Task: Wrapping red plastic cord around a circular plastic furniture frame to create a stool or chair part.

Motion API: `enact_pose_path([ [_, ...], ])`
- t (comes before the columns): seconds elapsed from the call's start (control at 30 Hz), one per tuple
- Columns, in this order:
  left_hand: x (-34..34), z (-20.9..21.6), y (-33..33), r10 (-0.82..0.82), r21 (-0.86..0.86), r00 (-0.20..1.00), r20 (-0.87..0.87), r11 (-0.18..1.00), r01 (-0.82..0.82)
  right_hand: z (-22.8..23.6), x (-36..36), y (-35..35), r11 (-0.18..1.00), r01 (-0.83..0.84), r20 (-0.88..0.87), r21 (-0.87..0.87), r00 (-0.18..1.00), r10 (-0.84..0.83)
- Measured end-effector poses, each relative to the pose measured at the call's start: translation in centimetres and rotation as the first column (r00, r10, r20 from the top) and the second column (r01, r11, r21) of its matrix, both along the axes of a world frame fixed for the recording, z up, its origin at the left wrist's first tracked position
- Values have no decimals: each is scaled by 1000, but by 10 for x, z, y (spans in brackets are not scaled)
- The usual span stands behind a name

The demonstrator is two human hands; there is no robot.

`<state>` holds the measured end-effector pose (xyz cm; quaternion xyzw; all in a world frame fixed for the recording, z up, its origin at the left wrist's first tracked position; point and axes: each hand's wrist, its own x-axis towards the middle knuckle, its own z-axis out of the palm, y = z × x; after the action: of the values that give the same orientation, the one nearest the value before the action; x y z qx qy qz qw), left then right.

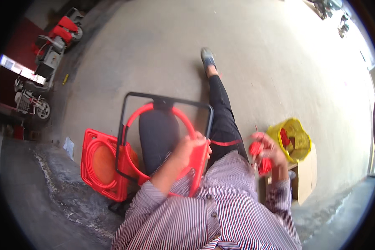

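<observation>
left hand [190,146] holds tight to a red and black frame [162,104]; right hand [276,155] holds bunched red ribbon [255,148] near a yellow tub [305,146] and cardboard box [307,177].

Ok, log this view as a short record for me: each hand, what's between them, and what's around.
Left hand: gripping a red-and-black frame
Right hand: holding a red bundle, exact kind unclear
Between hands: a thin red strip
Person's left: red plastic panel with an orange centre
Person's right: yellow bucket beside a cardboard box
Background left: parked scooter
</observation>
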<state>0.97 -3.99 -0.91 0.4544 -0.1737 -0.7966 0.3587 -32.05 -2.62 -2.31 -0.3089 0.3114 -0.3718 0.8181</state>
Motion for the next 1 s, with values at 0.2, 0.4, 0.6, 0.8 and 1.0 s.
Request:
enact_pose_path([
  [0.2, 1, -23, 9, -18, -20, 996, -90, 1000, 16, -2, -24, 23, 997, 64, -100, 43, 993, -59],
  [0.4, 1, -15, 6, -48, -79, 997, -58, 996, 43, -10, 18, 20, 1000, -14, 257, 7, 966, 12],
  [0.6, 0, -17, 5, -37, -81, 991, -129, 996, 27, -9, 118, -11, 788, -541, -515, -294, 784, 346],
  [0.8, 0, -16, 5, -51, -112, 993, -107, 993, 39, -1, 150, -58, 945, -75, -200, -318, 980, 11],
  [1.0, -4, -17, 3, -64, -104, 992, -109, 993, 52, 21, 176, -73, 972, 97, 82, -215, 993, -80],
])
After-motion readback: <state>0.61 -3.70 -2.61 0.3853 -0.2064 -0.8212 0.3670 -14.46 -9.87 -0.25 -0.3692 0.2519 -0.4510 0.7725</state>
